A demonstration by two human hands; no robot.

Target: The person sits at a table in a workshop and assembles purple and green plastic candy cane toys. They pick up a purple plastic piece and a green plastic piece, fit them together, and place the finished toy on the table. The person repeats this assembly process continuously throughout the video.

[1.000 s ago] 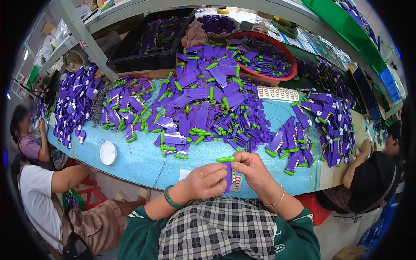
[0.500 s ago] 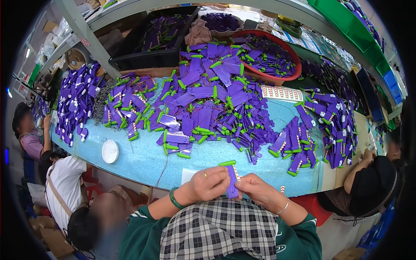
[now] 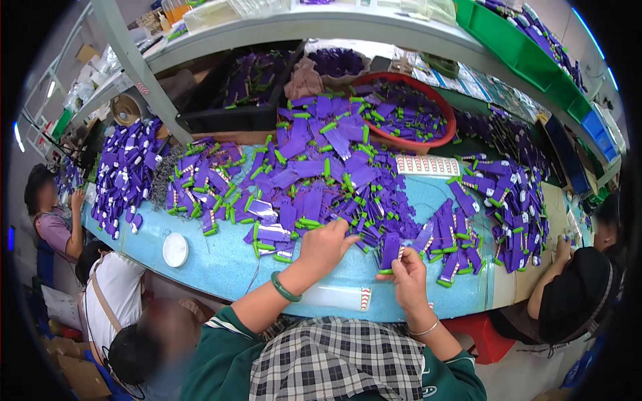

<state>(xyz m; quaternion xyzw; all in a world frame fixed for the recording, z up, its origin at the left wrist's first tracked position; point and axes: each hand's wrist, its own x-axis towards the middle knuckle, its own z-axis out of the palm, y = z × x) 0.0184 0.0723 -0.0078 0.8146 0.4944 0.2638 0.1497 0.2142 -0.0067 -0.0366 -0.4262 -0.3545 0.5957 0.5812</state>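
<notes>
My right hand [image 3: 409,275] pinches a flat purple plastic piece [image 3: 390,248] with a green end and a red-and-white striped sticker on its edge. It is over the blue table, beside a smaller heap of similar striped pieces [image 3: 449,234]. My left hand [image 3: 326,248] reaches to the near edge of the big pile of purple pieces with green ends [image 3: 309,175]. Its thumb and fingers are closed near a green end; what they grip, if anything, is hidden. In front of me lies a pale backing strip [image 3: 334,297] with striped stickers at its right end.
A sticker sheet [image 3: 426,165] lies by the pile. Behind stand a red basin [image 3: 449,110] and a black crate [image 3: 231,120] of purple parts. A white round lid or dish [image 3: 175,250] sits left. A shelf beam [image 3: 301,41] crosses overhead. People sit at both sides.
My hands have parted. The left left the held piece and went forward to the pile; the right carried the piece forward and right. The backing strip beneath has come into view.
</notes>
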